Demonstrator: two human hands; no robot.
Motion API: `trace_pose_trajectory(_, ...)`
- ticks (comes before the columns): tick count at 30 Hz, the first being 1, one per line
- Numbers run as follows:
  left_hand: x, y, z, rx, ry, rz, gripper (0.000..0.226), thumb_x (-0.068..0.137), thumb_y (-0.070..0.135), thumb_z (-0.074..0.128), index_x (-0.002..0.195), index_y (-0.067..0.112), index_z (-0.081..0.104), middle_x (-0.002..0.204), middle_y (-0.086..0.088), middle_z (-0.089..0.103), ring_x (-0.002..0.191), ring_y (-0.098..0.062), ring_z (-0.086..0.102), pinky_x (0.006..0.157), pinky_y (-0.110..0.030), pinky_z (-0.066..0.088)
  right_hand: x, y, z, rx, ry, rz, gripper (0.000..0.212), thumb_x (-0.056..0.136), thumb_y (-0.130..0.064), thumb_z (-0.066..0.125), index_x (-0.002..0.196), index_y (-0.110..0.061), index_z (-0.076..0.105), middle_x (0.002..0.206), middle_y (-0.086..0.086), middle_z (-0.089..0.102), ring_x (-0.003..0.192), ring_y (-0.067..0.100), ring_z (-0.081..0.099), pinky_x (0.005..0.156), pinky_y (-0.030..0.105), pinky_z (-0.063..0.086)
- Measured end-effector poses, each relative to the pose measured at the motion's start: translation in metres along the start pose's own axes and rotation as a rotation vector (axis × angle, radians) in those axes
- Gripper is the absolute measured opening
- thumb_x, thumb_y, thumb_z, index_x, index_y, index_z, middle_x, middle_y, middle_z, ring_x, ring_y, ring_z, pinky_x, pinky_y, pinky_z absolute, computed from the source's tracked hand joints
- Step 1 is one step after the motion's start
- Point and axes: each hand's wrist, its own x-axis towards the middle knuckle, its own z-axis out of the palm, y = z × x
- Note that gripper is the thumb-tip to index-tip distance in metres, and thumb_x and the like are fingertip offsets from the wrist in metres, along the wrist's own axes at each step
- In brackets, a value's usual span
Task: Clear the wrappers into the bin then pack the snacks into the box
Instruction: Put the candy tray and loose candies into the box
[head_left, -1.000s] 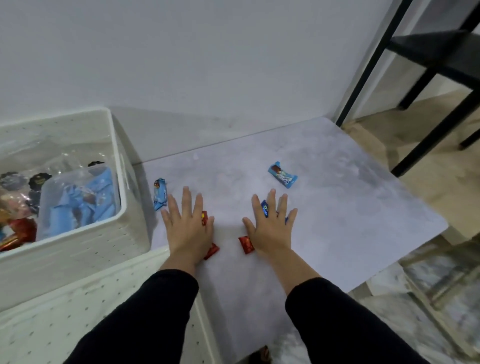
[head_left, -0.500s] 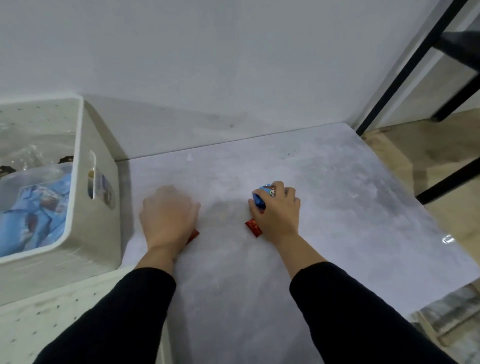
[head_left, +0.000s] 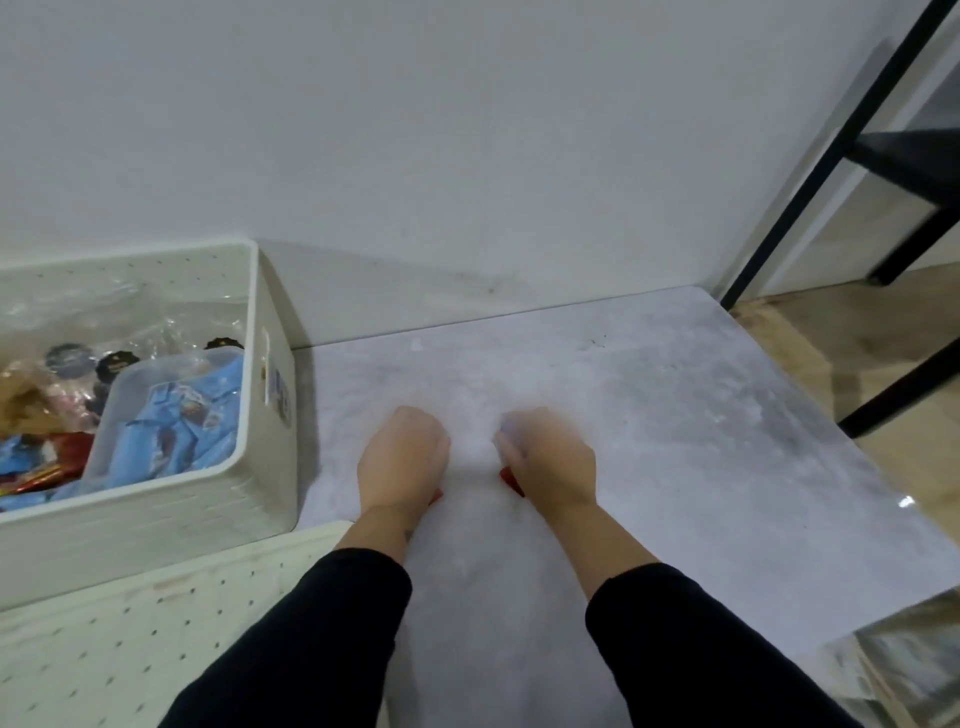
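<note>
Head view: left hand (head_left: 402, 457) fisted over red wrapper (head_left: 435, 497); right hand (head_left: 548, 462) curled, gripping red wrapper (head_left: 510, 480), on table (head_left: 675, 415).

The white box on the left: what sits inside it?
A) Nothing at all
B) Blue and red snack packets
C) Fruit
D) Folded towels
B: the white box holds blue snack packets and a red one.

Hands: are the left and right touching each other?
Apart. Head view shows bare table between the left hand and right hand, both closed over red wrappers.
</note>
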Motion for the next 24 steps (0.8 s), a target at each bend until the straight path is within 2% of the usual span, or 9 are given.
trace_pose_trajectory(3, 0.008, 0.011, -0.03, -0.105, 0.062, 0.041, 0.015, 0.085, 0.03, 0.063, 0.097, 0.023, 0.069, 0.107, 0.008, 0.059, 0.088, -0.016, 0.061, 0.071, -0.023, 0.044, 0.016, -0.021, -0.027, 0.067, 0.013, 0.046, 0.027, 0.092, -0.042, 0.051, 0.105, -0.024, 0.066, 0.098, -0.002, 0.061, 0.08, 0.021, 0.062, 0.058, 0.026, 0.042)
trace_pose_trajectory(6, 0.023, 0.027, -0.078, -0.197, 0.15, 0.091, 0.019, 0.086, 0.031, 0.063, 0.102, 0.023, 0.07, 0.107, 0.01, 0.058, 0.091, -0.011, 0.059, 0.079, -0.024, 0.048, 0.039, -0.056, -0.06, 0.115, 0.12, 0.004, 0.027, 0.091, -0.042, 0.051, 0.104, -0.024, 0.066, 0.1, -0.003, 0.062, 0.081, 0.021, 0.062, 0.058, 0.025, 0.04)
trace_pose_trajectory(11, 0.037, 0.031, -0.166, -0.252, 0.305, 0.171, 0.015, 0.084, 0.03, 0.064, 0.094, 0.022, 0.072, 0.1, 0.01, 0.059, 0.085, -0.007, 0.059, 0.073, -0.021, 0.048, 0.062, -0.132, -0.099, 0.173, 0.21, -0.09, 0.027, 0.091, -0.043, 0.05, 0.104, -0.024, 0.064, 0.1, -0.004, 0.061, 0.08, 0.021, 0.062, 0.061, 0.03, 0.049)
trace_pose_trajectory(15, 0.031, -0.018, -0.244, -0.195, 0.406, 0.119, 0.015, 0.085, 0.027, 0.063, 0.095, 0.019, 0.071, 0.097, 0.005, 0.059, 0.08, -0.01, 0.057, 0.072, -0.025, 0.049, 0.065, -0.218, -0.109, 0.228, 0.225, -0.16, 0.029, 0.092, -0.044, 0.049, 0.106, -0.024, 0.064, 0.102, -0.004, 0.062, 0.081, 0.021, 0.062, 0.06, 0.025, 0.039)
trace_pose_trajectory(19, 0.016, -0.094, -0.304, -0.145, 0.5, 0.0, 0.018, 0.088, 0.026, 0.062, 0.101, 0.016, 0.069, 0.103, 0.0, 0.059, 0.084, -0.011, 0.054, 0.076, -0.022, 0.043, 0.051, -0.313, -0.089, 0.303, 0.145, -0.246, 0.031, 0.093, -0.045, 0.047, 0.108, -0.023, 0.063, 0.102, -0.002, 0.062, 0.085, 0.021, 0.062, 0.061, 0.025, 0.038)
trace_pose_trajectory(22, 0.006, -0.148, -0.332, -0.043, 0.466, -0.093, 0.019, 0.089, 0.028, 0.059, 0.103, 0.017, 0.067, 0.106, 0.002, 0.057, 0.083, -0.01, 0.051, 0.072, -0.023, 0.04, 0.036, -0.373, -0.058, 0.308, 0.017, -0.291, 0.035, 0.094, -0.047, 0.044, 0.112, -0.022, 0.061, 0.105, -0.002, 0.06, 0.09, 0.02, 0.06, 0.064, 0.026, 0.039)
trace_pose_trajectory(24, 0.001, -0.179, -0.344, -0.003, 0.423, -0.12, 0.023, 0.09, 0.032, 0.057, 0.105, 0.017, 0.067, 0.108, 0.003, 0.055, 0.086, -0.011, 0.053, 0.074, -0.024, 0.043, 0.029, -0.402, -0.036, 0.304, -0.053, -0.292, 0.038, 0.095, -0.049, 0.04, 0.112, -0.021, 0.06, 0.107, 0.0, 0.059, 0.093, 0.022, 0.06, 0.067, 0.029, 0.045)
